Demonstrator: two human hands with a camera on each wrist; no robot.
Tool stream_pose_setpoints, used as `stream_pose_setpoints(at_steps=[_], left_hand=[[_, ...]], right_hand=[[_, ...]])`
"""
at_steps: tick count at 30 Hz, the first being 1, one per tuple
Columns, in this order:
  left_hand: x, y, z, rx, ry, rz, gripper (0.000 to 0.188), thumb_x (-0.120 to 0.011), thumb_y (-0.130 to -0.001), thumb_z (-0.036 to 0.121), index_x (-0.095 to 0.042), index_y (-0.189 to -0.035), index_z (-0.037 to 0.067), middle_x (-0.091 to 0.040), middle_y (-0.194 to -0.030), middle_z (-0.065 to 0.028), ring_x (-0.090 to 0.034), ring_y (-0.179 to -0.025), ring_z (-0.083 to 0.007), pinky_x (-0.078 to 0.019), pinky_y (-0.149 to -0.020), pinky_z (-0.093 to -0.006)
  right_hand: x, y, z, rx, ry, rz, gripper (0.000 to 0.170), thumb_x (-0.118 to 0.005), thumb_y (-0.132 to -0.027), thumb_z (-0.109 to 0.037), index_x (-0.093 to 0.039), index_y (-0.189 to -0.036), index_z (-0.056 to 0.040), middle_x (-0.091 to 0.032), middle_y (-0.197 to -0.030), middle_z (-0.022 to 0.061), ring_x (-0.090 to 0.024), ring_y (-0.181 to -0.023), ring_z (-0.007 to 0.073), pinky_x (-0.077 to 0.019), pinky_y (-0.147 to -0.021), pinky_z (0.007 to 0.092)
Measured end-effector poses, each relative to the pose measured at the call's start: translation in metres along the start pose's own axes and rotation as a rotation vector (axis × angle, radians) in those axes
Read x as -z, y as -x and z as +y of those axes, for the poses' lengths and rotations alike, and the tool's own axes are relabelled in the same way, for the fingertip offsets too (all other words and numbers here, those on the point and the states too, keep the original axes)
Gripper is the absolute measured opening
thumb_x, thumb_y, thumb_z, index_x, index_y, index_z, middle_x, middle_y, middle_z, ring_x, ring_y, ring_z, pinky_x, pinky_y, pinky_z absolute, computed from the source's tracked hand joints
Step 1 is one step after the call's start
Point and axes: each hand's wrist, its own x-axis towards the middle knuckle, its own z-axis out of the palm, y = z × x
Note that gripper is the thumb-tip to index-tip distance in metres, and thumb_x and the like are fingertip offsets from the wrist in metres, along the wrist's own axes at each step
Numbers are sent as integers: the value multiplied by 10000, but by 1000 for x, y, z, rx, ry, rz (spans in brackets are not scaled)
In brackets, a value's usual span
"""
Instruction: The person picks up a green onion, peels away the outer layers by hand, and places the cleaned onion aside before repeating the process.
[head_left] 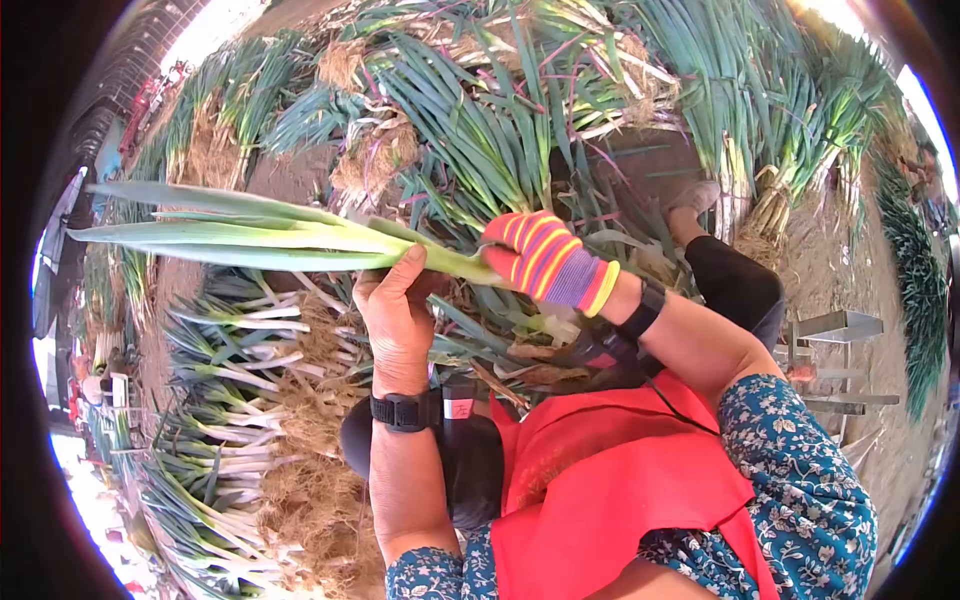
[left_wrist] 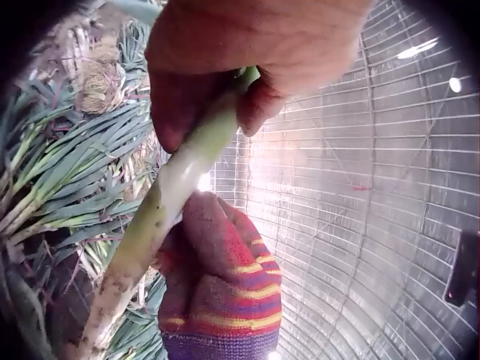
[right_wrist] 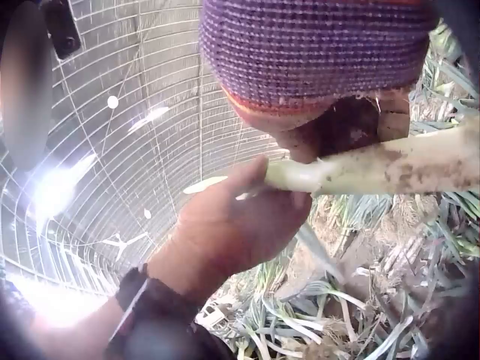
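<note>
A leek (head_left: 300, 240) lies across both hands in the head view, its green leaves fanning out to the left. The bare left hand (head_left: 397, 315) grips it where the leaves meet the stalk, with thumb and fingers pinching from both sides in the left wrist view. Below that, the right hand (head_left: 550, 258), in a striped knit glove, pinches the pale stalk (left_wrist: 131, 251) with fingertips against its side. Brown soil marks the stalk's lower part (right_wrist: 420, 163), while the stretch between the hands is cleaner and shiny. The gloved fingers hide part of the stalk in the head view.
Rows of leeks with matted roots (head_left: 310, 450) lie on the ground at left. More leek bundles (head_left: 460, 120) spread ahead, and upright bunches (head_left: 740, 110) stand at right. A small metal stand (head_left: 840, 328) is beside the person, who wears a red apron (head_left: 620, 470).
</note>
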Motion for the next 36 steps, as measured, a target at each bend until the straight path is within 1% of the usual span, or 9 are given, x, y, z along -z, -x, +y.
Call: stream_pose_setpoints(at_steps=[3, 6, 9, 18, 20, 21, 27, 32, 36], left_hand=[[1, 5, -1, 48, -45, -154, 251, -620, -815, 105, -567, -1015, -37, -642, -926, -177, -645, -847, -296, -546, -738, -391], [-3, 6, -4, 30, -66, -258, 266, -624, -816, 119, -567, -1014, -49, -642, -940, -192, -641, -904, -318, -543, -780, -401], [-3, 9, 6, -62, -46, -325, 266, -624, -818, 115, -568, -1024, -43, -644, -943, -179, -639, -913, -320, -540, -796, -400], [23, 1, 13, -68, 65, -226, 216, -631, -828, 89, -589, -1010, -21, -653, -936, -183, -647, -896, -312, -555, -769, -381], [19, -1, 11, -56, 80, -220, 229, -632, -829, 87, -580, -1023, -23, -649, -947, -182, -646, -897, -325, -555, -776, -394], [18, -1, 13, -50, 94, -250, 251, -632, -829, 85, -571, -1047, -23, -639, -981, -190, -639, -916, -334, -543, -814, -403], [12, 1, 22, -29, 179, -474, 360, -683, -779, 106, -554, -1090, -20, -622, -1019, -198, -605, -986, -349, -450, -926, -485], [33, -1, 25, 50, 355, -715, 428, -727, -728, 132, -521, -1081, 4, -620, -966, -197, -593, -933, -320, -423, -885, -507], [28, 0, 24, 76, 381, -714, 415, -710, -759, 148, -534, -1103, -2, -624, -958, -203, -593, -886, -315, -428, -817, -509]], right_hand=[[6, 6, 30, 387, 302, -173, 240, -684, -639, -218, -607, -744, -17, -564, -733, 161, -560, -617, 341, -445, -545, 419], [21, -1, 23, -568, -113, -517, 279, -590, -726, -232, -619, -804, 34, -617, -729, 221, -608, -730, 358, -477, -668, 430], [4, 44, 83, -327, 468, -521, 232, -580, -704, -212, -659, -762, -1, -649, -810, 201, -648, -761, 328, -504, -658, 421], [60, 170, 177, -672, 683, -856, 277, -605, -752, -219, -649, -956, -37, -662, -919, 156, -644, -878, 302, -504, -713, 411], [57, 114, 125, -515, 372, -447, 275, -597, -784, -228, -642, -970, -31, -657, -921, 159, -638, -860, 290, -494, -715, 373], [49, 97, 130, -70, 106, -403, 305, -578, -835, -273, -636, -972, -7, -652, -901, 162, -638, -840, 237, -488, -727, 345], [45, 16, -18, -617, -961, -589, 304, -606, -877, -255, -608, -968, 34, -652, -755, 65, -622, -652, 91, -493, -586, 232], [23, 29, -36, -1004, -1438, -708, 179, -628, -856, -180, -623, -903, -8, -637, -684, 105, -617, -523, 189, -508, -472, 297], [-36, 66, 10, -112, -797, -1050, 167, -670, -754, -121, -613, -835, 12, -615, -673, 110, -555, -606, 165, -454, -566, 331]])
